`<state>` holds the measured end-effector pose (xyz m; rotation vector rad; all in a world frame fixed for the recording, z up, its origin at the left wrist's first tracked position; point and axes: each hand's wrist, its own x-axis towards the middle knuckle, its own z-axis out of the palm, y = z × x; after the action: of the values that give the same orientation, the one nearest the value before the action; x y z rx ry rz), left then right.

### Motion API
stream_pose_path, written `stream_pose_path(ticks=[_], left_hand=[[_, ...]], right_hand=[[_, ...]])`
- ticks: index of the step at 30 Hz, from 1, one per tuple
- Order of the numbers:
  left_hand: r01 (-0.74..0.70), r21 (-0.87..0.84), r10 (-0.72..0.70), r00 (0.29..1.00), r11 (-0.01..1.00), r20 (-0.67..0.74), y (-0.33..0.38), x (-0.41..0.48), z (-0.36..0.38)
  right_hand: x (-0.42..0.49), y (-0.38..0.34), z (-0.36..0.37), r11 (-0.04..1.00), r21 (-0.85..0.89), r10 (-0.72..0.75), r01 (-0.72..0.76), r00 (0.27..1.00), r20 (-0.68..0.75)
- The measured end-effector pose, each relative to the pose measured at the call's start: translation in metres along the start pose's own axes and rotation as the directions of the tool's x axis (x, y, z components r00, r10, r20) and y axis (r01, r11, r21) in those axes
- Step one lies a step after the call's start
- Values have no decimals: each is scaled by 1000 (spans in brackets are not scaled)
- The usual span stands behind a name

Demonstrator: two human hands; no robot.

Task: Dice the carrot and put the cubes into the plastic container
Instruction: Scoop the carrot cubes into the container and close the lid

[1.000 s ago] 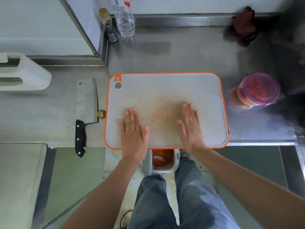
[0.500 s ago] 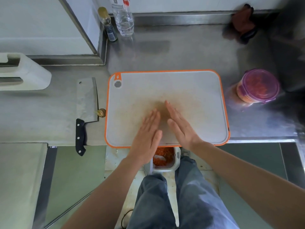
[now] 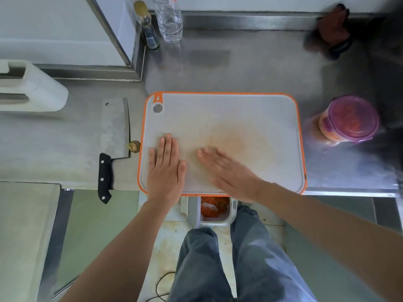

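Observation:
A grey cutting board (image 3: 250, 114) with an orange rim lies on the steel counter, stained orange in the middle and bare of carrot. My left hand (image 3: 165, 168) lies flat on its near left part, fingers straight. My right hand (image 3: 229, 171) lies flat on the board's near middle, fingers pointing left. The round plastic container (image 3: 349, 119) with a purple lid stands right of the board, holding orange carrot cubes. A cleaver (image 3: 114, 136) with a black handle lies left of the board. A carrot end stub (image 3: 134, 146) sits between cleaver and board.
A white bin (image 3: 214, 211) with carrot scraps stands on the floor below the board's front edge, by my legs. Two bottles (image 3: 169, 20) stand at the back. A white jug (image 3: 28, 88) lies far left; a dark cloth (image 3: 333, 29) sits at the back right.
My hands came together at the board's near middle, then parted. The left hand slid back to the left; the right hand now lies with fingers pointing left. The small carrot bit is gone.

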<state>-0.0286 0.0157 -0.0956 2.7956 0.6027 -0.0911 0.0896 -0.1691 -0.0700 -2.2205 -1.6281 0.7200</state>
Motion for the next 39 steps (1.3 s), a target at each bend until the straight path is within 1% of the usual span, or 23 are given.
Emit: stream_pose_path(ticks=[1, 2, 3, 4, 5, 6, 7, 8, 9, 10, 11, 12, 13, 15, 16, 18, 21, 31, 35, 37, 39], left_hand=[[-3, 4, 3, 1000, 1000, 0, 0, 0, 0], [-6, 4, 6, 1000, 1000, 2, 0, 0, 0], [-10, 5, 10, 1000, 1000, 5, 0, -1, 0], [-14, 6, 14, 1000, 1000, 12, -1, 0, -1], [-14, 5, 14, 1000, 1000, 20, -1, 0, -1], [-12, -4, 12, 1000, 1000, 26, -1, 1, -3], [-11, -22, 12, 999, 1000, 36, -1, 1, -4], [-12, -45, 14, 999, 999, 53, -1, 1, -6], [-14, -71, 19, 998, 997, 67, -1, 1, -8], [-19, -92, 25, 997, 996, 67, -2, 1, -10], [-21, -85, 25, 998, 996, 49, -5, 0, -12], [-10, -43, 10, 1000, 999, 17, -8, -2, -13], [24, 14, -24, 1000, 1000, -18, -12, -4, -14], [140, 67, -136, 989, 988, -56, -16, -10, -13], [190, 59, -187, 981, 980, -48, -16, -13, -12], [241, 27, -241, 970, 970, -18, -12, -15, -11], [266, -14, -267, 964, 964, -15, -4, -11, -12], [168, -152, -173, 985, 974, -25, 31, -9, -9], [106, -213, -103, 994, 971, 25, 55, 0, -10], [73, -248, -61, 997, 966, 55, 64, 7, -12], [74, -281, -59, 996, 957, 61, 68, 13, -14]], right_hand=[[-7, -4, -2, 997, 79, -5, 6, 1000, -15], [-11, -3, -4, 989, 148, 19, -9, 997, -68], [-14, 2, -6, 982, 180, 78, -50, 985, -153], [-15, 7, -6, 974, 187, 170, -126, 956, -240], [-15, 13, -7, 953, 194, 283, -233, 913, -295], [-14, 17, -6, 920, 192, 387, -342, 871, -302], [-13, 17, -4, 900, 143, 435, -411, 857, -278], [-12, 12, 1, 909, 65, 415, -413, 876, -245], [-11, 7, 8, 936, 2, 344, -352, 913, -217], [-9, 1, 13, 963, -22, 260, -270, 944, -201], [-8, -5, 16, 976, -15, 212, -219, 956, -203], [-8, -8, 17, 976, -1, 214, -219, 951, -225], [-8, -7, 18, 963, 5, 262, -269, 930, -256], [-13, 0, 18, 904, -26, 403, -427, 871, -281], [-17, 4, 19, 876, -80, 439, -475, 856, -272], [-22, 10, 21, 850, -187, 445, -493, 861, -244], [-23, 13, 19, 840, -222, 448, -495, 864, -229], [-54, 37, 6, 817, -235, 486, -526, 849, -209], [-70, 60, -6, 784, -249, 525, -569, 821, -223], [-77, 73, -13, 764, -218, 569, -607, 794, -214], [-82, 82, -20, 780, -131, 582, -611, 787, -205]])
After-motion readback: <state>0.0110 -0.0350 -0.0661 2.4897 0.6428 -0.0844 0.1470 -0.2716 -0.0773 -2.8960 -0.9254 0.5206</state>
